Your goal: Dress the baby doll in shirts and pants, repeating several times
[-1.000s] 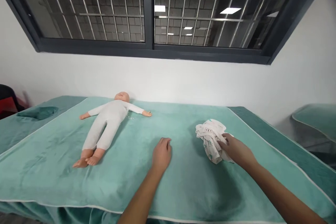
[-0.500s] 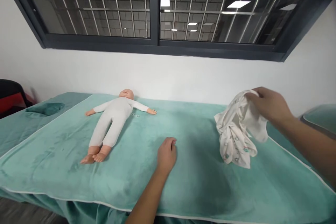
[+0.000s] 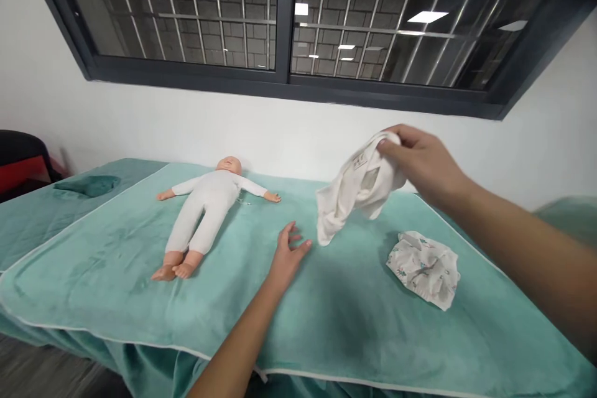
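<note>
A small white cloth garment [image 3: 352, 183] hangs in the air from my right hand [image 3: 422, 161], pinched at its top edge between thumb and fingers. Its exact kind is hard to make out while it is bunched. My left hand [image 3: 286, 258] is just left of the garment's lower end, fingers spread, holding nothing. A crumpled white printed baby garment [image 3: 425, 267] lies on the green sheet [image 3: 336, 336] below my right forearm. To the left, a baby doll [image 3: 205, 205] in white lies on its back, arms out, feet toward me.
Behind the bed a white wall [image 3: 186, 118] rises to a dark-framed window [image 3: 284, 78] with metal bars outside. A folded dark green cloth [image 3: 88, 185] lies at the far left, near a black and red chair [image 3: 23, 165]. The bed's front edge runs below my arms.
My right hand has moved left and up with the white garment, while the printed one now lies apart on the bed. My left hand has opened from a loose fist.
</note>
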`<state>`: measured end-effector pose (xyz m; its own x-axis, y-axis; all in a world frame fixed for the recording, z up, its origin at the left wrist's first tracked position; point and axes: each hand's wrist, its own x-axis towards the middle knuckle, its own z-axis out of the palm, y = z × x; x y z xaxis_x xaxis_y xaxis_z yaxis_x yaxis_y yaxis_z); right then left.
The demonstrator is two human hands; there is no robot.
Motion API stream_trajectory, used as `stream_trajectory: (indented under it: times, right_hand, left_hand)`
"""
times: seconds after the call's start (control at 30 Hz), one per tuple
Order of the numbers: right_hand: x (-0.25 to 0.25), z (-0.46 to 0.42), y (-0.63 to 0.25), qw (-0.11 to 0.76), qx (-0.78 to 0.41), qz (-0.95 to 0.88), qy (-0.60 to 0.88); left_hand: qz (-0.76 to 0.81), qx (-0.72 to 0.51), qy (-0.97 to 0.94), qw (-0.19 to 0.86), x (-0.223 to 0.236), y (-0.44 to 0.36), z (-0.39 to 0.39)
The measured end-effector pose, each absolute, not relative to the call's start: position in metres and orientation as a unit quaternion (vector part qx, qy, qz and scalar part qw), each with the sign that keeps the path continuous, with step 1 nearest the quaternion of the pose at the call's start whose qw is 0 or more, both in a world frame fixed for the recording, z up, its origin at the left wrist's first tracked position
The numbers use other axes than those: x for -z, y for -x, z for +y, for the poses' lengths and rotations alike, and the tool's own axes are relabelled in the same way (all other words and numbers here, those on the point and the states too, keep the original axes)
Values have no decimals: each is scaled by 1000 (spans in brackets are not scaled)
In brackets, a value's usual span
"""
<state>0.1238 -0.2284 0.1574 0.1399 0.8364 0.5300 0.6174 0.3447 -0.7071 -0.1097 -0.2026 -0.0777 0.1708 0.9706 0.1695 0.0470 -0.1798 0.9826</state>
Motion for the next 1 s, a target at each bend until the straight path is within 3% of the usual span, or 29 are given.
stream_trajectory:
  times: [0.13, 0.33, 0.4, 0.5, 0.57, 0.63, 0.7, 0.83, 0.9, 1.0]
  right_hand:
    - [-131, -241, -74, 430, -144, -702, 549]
    - [-117, -247, -73, 344, -110, -744, 562]
    - [-114, -250, -84, 280, -35, -763, 581]
    - [-104, -254, -96, 181, 72, -768, 610]
    - [-95, -255, -97, 155, 100, -759, 624]
    - [-86, -258, -91, 174, 79, -751, 632]
    - [-80, -263, -82, 216, 22, -750, 625]
    - [-78, -277, -65, 260, -62, -738, 620]
    - [-79, -281, -63, 257, -39, -726, 637]
    - [-77, -277, -70, 231, 62, -727, 644]
  left_hand:
    - [394, -510, -678, 353, 32, 131, -216]
    - [455, -428, -698, 350, -10, 170, -229]
    - [464, -447, -717, 266, -21, 186, -229]
    - [489, -427, -758, 59, -39, 200, -231]
    - [481, -415, -771, -52, -51, 198, -235]
    - [455, -432, -773, -94, -61, 192, -242]
    - [435, -463, -770, -62, -72, 186, -251]
    - [469, -514, -709, 110, -93, 181, -269]
    - [495, -524, -674, 159, -102, 183, -274]
    - [542, -516, -650, 132, -106, 190, -273]
